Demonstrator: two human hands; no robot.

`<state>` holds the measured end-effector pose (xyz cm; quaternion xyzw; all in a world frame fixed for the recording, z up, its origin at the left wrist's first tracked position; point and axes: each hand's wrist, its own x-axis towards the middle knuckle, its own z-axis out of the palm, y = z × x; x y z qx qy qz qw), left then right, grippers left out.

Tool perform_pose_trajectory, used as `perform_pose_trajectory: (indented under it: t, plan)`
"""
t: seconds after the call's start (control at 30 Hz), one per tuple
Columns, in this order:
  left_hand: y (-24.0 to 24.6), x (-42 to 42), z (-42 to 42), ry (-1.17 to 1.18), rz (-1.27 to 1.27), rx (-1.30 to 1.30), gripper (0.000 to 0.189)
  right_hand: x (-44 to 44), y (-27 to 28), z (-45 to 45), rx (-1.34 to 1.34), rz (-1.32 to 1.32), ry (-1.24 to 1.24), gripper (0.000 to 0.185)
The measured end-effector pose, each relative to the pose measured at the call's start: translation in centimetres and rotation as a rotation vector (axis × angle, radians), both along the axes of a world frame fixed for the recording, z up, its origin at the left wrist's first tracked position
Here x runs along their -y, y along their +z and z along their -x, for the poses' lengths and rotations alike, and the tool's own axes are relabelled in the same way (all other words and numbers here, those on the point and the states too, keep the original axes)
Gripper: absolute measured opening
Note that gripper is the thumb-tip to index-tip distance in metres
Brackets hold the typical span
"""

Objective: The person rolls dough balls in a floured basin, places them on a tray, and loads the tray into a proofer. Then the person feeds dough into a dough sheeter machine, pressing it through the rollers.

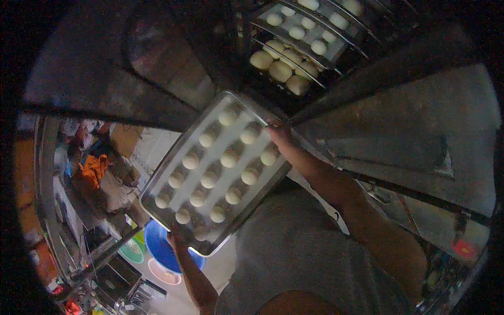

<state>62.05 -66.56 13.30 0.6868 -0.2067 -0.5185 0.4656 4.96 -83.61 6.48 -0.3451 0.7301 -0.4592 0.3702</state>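
Observation:
A metal baking tray (193, 132) lies slanted before me. Several pale round dough balls (228, 158) sit spaced in rows on its light surface. My left hand (178, 238) grips the near short end, its fingers partly hidden by the rim. At the far end, my right hand (280, 133) holds the edge, close to the opening of a dark cabinet. Inside that cabinet, a rack tray (293, 37) carries more pale balls behind curved metal bars (291, 59). Larger, yellowish rounds (280, 71) crowd together on the level below.
Cabinet doors (413, 118) (165, 78) stand swung out on both sides. On the floor at lower left are a blue basin (157, 244), a green basin (133, 252) and a pink basin (163, 271). Beyond them, an orange cloth (93, 170) lies among clutter.

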Motion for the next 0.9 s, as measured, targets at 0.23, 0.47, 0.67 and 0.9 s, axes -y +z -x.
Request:
perform_pose_trajectory:
  t: [0.23,0.47,0.67,0.9]
  plan:
    - [-6.5,9.4,4.7,-0.108,0.019,-0.25,0.027,7.6,-10.1,11.6,-0.066,0.013,-0.026,0.028]
    - [-10.3,11.4,9.0,-0.039,-0.126,-0.296,0.024,11.3,-13.3,17.6,-0.277,-0.017,-0.046,0.024]
    - [-12.9,13.4,11.5,-0.49,0.073,0.06,0.031,15.3,-9.3,20.0,-0.353,0.009,-0.12,0.024]
    - [-11.1,17.8,14.2,-0.455,-0.35,0.039,0.042,18.5,-3.8,22.8,-0.433,-0.007,-0.098,0.024]
